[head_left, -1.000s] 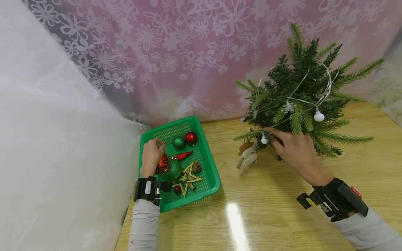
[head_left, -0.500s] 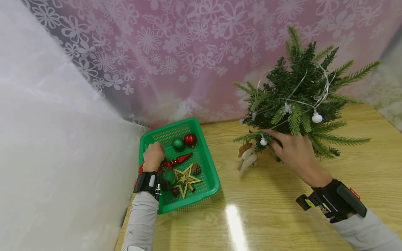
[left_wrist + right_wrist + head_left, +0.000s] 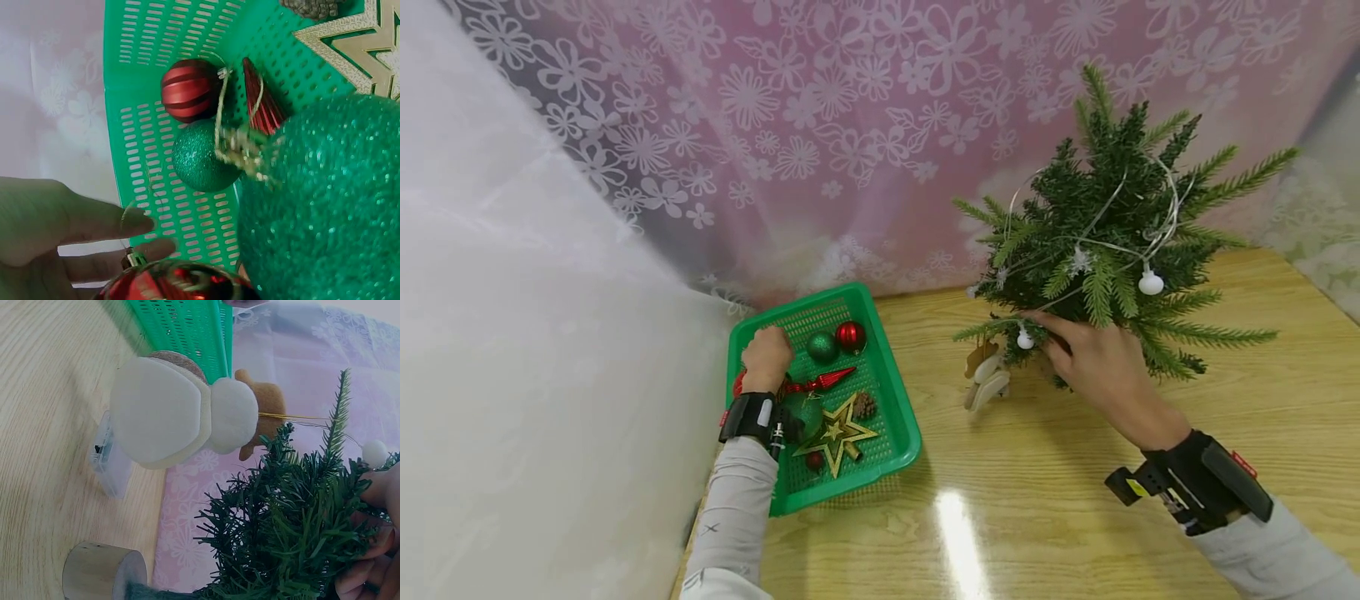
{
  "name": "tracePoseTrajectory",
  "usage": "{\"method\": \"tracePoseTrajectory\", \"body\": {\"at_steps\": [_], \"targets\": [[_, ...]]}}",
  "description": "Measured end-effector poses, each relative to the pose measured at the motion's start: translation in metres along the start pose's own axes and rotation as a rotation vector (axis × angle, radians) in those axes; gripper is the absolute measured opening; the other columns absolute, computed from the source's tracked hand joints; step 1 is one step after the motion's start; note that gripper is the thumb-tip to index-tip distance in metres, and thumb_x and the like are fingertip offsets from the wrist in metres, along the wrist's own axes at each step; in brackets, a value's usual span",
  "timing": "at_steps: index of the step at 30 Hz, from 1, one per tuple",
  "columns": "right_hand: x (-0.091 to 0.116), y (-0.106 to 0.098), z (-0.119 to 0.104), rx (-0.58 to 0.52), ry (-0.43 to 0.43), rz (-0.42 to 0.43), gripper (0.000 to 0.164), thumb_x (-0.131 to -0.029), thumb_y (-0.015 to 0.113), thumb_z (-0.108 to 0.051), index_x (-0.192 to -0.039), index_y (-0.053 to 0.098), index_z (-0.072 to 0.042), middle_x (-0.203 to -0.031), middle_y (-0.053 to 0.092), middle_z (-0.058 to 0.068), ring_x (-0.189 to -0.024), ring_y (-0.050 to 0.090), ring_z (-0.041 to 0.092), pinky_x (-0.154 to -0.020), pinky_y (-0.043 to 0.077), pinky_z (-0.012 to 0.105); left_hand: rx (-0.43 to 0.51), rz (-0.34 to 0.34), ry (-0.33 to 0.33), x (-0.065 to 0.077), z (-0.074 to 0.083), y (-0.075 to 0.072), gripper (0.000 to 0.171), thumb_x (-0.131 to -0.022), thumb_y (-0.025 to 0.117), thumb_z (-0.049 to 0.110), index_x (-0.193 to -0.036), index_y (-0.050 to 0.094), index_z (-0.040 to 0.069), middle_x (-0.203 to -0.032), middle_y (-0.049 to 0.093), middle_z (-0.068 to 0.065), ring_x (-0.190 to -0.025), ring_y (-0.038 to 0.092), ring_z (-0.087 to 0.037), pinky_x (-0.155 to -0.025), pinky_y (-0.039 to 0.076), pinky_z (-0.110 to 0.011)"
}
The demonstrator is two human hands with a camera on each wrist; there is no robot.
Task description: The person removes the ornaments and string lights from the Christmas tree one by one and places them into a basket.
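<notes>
In the green basket point(image 3: 892, 367), a swirled red bauble point(image 3: 181, 284) is seen toward nine o'clock, a green ball point(image 3: 822, 347) at twelve, a gold star point(image 3: 833, 432) at five. Whether the bauble is gripped by the narrowed left hand point(image 3: 767, 358) cannot be told. Toward three, a tree branch point(image 3: 294, 537) is pinched by the right hand point(image 3: 1101, 358).

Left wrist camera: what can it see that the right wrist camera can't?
Only the left wrist view shows the red swirly ball, the red striped ball, a big green glitter ball and the gold star.

Only the right wrist view shows the tree, the right hand holding it, a wooden base, a clear box and a soft hanging figure.

Both show the green basket and the flowery curtain.
</notes>
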State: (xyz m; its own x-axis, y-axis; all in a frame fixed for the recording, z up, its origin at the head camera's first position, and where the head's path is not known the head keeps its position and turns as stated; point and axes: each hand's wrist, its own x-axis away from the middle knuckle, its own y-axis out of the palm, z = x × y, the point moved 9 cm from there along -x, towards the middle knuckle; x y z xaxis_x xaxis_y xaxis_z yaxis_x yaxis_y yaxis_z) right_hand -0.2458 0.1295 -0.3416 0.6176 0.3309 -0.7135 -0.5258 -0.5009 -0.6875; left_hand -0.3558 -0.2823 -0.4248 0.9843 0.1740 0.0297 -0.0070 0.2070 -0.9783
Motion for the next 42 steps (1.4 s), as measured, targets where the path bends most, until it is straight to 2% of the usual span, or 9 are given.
{"method": "tracePoseTrajectory", "body": {"at_steps": [7,10,13,17,21,25,31,38,42], "targets": [[0.0,0.001,-0.001,-0.003,0.011,-0.016,0.035,-0.097,0.046,-0.017,-0.123,0.067,-0.009,-0.046,0.015,-0.007,-0.044,0.005,0.006,-0.042,0.01,0.024,0.014,0.077,0.052,0.008,0.017,0.004,0.045,-0.091,0.052,0.002,-0.054,0.029,0.014,-0.054,0.027,-0.003,-0.058,0.048,-0.035,-0.08,0.041,-0.063],[0.0,0.002,-0.002,-0.006,0.015,-0.022,0.034,-0.095,0.047,-0.014,-0.122,0.067,-0.008,-0.047,0.014,-0.007,-0.044,0.005,0.006,-0.042,0.011,0.024,0.022,0.105,0.091,0.013,0.03,0.005,0.041,-0.089,0.052,0.001,-0.056,0.031,0.012,-0.055,0.022,-0.001,-0.054,0.038,-0.027,-0.072,0.037,-0.053],[0.0,0.002,-0.003,-0.011,0.014,-0.018,0.034,-0.094,0.049,-0.012,-0.122,0.068,-0.008,-0.047,0.014,-0.007,-0.045,0.005,0.005,-0.042,0.011,0.023,0.091,0.124,0.168,0.018,0.052,0.0,0.027,-0.091,0.055,0.003,-0.065,0.056,0.004,-0.058,0.045,-0.005,-0.056,0.042,-0.022,-0.067,0.042,-0.046],[0.0,0.001,-0.004,-0.015,0.013,-0.013,0.033,-0.094,0.049,-0.012,-0.121,0.068,-0.008,-0.047,0.014,-0.007,-0.045,0.005,0.005,-0.042,0.011,0.023,0.3,0.022,0.356,0.033,0.097,-0.008,0.016,-0.096,0.06,0.012,-0.101,0.072,0.004,-0.094,0.07,-0.012,-0.08,0.064,-0.025,-0.07,0.051,-0.039],[0.0,0.002,-0.002,-0.014,0.019,-0.022,0.033,-0.094,0.051,-0.013,-0.122,0.067,-0.008,-0.046,0.015,-0.007,-0.044,0.005,0.005,-0.042,0.011,0.023,0.517,-0.092,0.508,0.062,0.146,-0.009,0.02,-0.097,0.061,0.019,-0.11,0.07,0.008,-0.104,0.07,-0.007,-0.096,0.065,-0.022,-0.082,0.052,-0.036],[0.002,0.002,0.002,-0.009,0.042,-0.049,0.034,-0.092,0.054,-0.01,-0.123,0.066,-0.008,-0.047,0.016,-0.007,-0.044,0.006,0.006,-0.042,0.011,0.024,0.69,-0.196,0.579,0.094,0.195,0.012,0.025,-0.097,0.061,0.023,-0.116,0.066,0.007,-0.106,0.069,-0.005,-0.097,0.065,-0.016,-0.083,0.051,-0.027],[0.009,-0.008,0.011,0.043,0.053,-0.069,0.036,-0.089,0.059,-0.008,-0.124,0.066,-0.01,-0.046,0.017,-0.005,-0.041,0.009,0.009,-0.041,0.012,0.025,0.828,-0.248,0.577,0.112,0.243,0.045,0.03,-0.095,0.064,0.026,-0.119,0.065,0.007,-0.11,0.068,-0.007,-0.097,0.065,-0.014,-0.081,0.05,-0.019],[0.006,-0.007,0.006,0.028,0.001,-0.042,0.034,-0.093,0.051,-0.014,-0.123,0.067,-0.011,-0.046,0.017,-0.005,-0.039,0.01,0.009,-0.04,0.012,0.025,0.966,-0.086,0.453,0.108,0.238,0.039,0.03,-0.091,0.069,0.019,-0.118,0.065,0.008,-0.115,0.066,-0.01,-0.095,0.068,-0.023,-0.073,0.053,-0.02],[0.004,-0.005,0.006,0.025,0.022,-0.053,0.038,-0.086,0.06,-0.006,-0.123,0.067,-0.011,-0.045,0.017,-0.005,-0.04,0.009,0.008,-0.041,0.012,0.025,1.028,-0.044,0.441,0.107,0.237,0.036,0.032,-0.089,0.072,0.017,-0.119,0.066,0.007,-0.119,0.065,-0.012,-0.091,0.07,-0.026,-0.071,0.054,-0.02]]}}
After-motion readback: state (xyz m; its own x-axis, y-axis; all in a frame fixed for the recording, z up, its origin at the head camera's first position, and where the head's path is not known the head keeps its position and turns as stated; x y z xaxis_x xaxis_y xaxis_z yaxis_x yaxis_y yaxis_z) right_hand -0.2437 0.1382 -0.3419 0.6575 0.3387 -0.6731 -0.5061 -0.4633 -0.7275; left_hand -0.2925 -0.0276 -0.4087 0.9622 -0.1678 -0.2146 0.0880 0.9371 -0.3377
